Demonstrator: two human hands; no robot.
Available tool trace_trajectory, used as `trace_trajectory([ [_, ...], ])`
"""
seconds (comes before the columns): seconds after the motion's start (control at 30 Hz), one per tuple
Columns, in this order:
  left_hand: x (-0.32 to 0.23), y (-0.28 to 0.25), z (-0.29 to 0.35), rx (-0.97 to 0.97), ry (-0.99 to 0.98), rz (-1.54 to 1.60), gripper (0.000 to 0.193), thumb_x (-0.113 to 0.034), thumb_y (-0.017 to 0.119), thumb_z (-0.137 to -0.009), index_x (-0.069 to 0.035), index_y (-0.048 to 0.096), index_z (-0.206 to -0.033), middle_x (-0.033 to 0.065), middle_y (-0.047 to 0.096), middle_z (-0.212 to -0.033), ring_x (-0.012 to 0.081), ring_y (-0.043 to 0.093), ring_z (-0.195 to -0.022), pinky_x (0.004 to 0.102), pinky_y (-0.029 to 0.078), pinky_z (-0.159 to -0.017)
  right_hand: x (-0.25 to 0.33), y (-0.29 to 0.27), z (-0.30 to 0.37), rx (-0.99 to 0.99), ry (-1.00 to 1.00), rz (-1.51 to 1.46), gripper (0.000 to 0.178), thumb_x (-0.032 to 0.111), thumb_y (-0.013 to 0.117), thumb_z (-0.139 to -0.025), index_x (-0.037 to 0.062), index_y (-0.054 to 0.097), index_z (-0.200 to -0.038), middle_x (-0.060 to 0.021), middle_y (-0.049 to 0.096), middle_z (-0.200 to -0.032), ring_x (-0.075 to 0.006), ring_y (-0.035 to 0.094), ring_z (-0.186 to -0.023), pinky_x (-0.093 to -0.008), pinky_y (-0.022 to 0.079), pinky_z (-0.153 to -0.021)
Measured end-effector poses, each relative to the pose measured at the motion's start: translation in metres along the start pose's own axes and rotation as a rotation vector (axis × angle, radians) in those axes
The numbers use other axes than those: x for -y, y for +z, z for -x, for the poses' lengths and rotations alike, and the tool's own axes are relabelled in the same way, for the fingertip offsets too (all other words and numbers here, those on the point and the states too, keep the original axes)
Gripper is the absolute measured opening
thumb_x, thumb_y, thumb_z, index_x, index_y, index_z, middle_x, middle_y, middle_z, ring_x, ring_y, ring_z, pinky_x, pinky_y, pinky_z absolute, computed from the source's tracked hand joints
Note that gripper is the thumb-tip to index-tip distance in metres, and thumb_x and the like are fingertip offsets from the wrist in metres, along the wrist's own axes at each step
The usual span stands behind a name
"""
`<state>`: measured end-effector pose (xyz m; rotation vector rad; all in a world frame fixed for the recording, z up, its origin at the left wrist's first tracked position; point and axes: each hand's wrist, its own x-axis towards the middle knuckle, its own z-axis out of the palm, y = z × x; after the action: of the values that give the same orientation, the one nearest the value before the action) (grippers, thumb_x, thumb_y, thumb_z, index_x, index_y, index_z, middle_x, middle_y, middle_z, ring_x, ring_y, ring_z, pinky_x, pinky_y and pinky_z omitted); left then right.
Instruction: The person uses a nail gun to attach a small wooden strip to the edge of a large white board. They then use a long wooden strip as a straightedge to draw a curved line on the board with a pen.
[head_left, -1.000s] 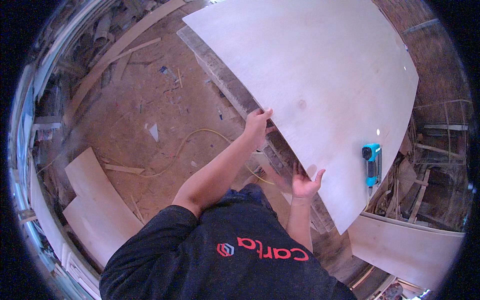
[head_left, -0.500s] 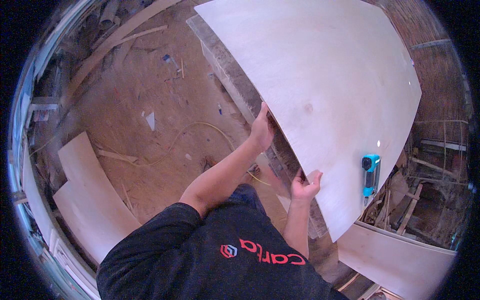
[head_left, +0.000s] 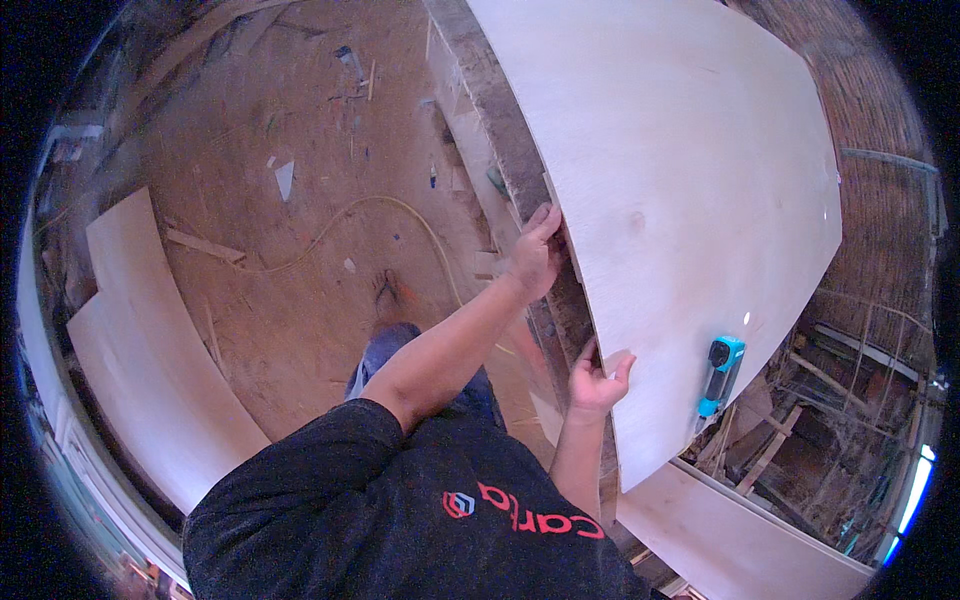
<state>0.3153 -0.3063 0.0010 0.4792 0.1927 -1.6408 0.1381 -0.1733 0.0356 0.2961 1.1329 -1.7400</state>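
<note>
A large pale plywood sheet (head_left: 700, 150) lies over a rough, worn bench (head_left: 490, 90) and overhangs part of it. My left hand (head_left: 538, 255) grips the sheet's near-left edge, its fingers partly hidden at the rim. Lower along the same edge, my right hand (head_left: 598, 382) holds on with the thumb raised over the top face and the other fingers mostly under the sheet. On top of the sheet, to the right of my right hand, rests a teal and black nail gun (head_left: 722, 375).
Pale curved-looking boards (head_left: 165, 340) lie at the left, and another panel (head_left: 740, 530) at lower right. A yellow hose (head_left: 420, 220) winds across the dusty floor among scraps such as a white offcut (head_left: 285, 180). Timber pieces (head_left: 770, 450) clutter the right side.
My viewpoint has shifted along the bench, and my leg and a bare foot now show on the floor at the left. Both hands stay at the sheet's edge; the nail gun stays on top.
</note>
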Motion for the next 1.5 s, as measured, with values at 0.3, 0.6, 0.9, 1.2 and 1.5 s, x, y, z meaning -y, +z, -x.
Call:
trace_trajectory([
  [0.3,0.001,-0.008,-0.004,0.059,0.008,-0.020,0.023,-0.033,0.054,-0.102,-0.012,0.060,-0.107,-0.0002,0.066,-0.096,0.0148,0.061,-0.092,0.0335,0.047,-0.086,0.001,-0.002,0.004,0.095,0.058,0.006,0.051,0.035,0.066,-0.093,0.0062,0.051,-0.133,-0.0123,0.058,-0.130,-0.0302,0.055,-0.120,-0.0479,0.047,-0.106],
  [0.6,-0.003,-0.007,-0.002,0.061,-0.002,-0.053,0.027,-0.035,0.053,-0.102,-0.012,0.060,-0.113,0.0006,0.066,-0.108,0.0147,0.061,-0.101,0.0339,0.048,-0.089,0.007,-0.006,0.022,0.011,0.285,0.233,0.063,0.048,0.076,-0.084,-0.0010,0.055,-0.118,-0.0156,0.060,-0.118,-0.0281,0.057,-0.114,-0.0442,0.046,-0.104],
  [0.9,-0.001,-0.006,-0.003,0.035,-0.016,-0.020,0.025,-0.033,0.051,-0.103,-0.011,0.061,-0.112,-0.0001,0.067,-0.103,0.0144,0.063,-0.096,0.0314,0.050,-0.084,-0.007,-0.004,0.039,0.121,0.362,0.336,0.038,0.045,0.070,-0.090,0.0094,0.057,-0.091,-0.0122,0.064,-0.111,-0.0262,0.061,-0.108,-0.0441,0.048,-0.101],
  [1.2,0.000,-0.001,0.000,0.004,0.005,-0.024,0.027,-0.030,0.047,-0.105,-0.010,0.059,-0.118,0.0013,0.066,-0.107,0.0157,0.062,-0.096,0.0299,0.048,-0.085,-0.015,0.013,0.032,0.128,0.253,0.197,0.026,0.032,0.058,-0.100,0.0073,0.063,-0.105,-0.0075,0.068,-0.106,-0.0216,0.066,-0.104,-0.0470,0.052,-0.097],
  [1.5,0.004,0.028,0.007,-0.499,0.112,-0.408,0.036,-0.031,0.047,-0.105,0.001,0.063,-0.111,0.0079,0.066,-0.098,0.0197,0.063,-0.086,0.0343,0.049,-0.078,-0.012,0.010,0.033,0.107,0.312,0.193,0.027,0.034,0.060,-0.099,0.0069,0.064,-0.102,-0.0059,0.070,-0.101,-0.0205,0.067,-0.098,-0.0457,0.056,-0.091],
])
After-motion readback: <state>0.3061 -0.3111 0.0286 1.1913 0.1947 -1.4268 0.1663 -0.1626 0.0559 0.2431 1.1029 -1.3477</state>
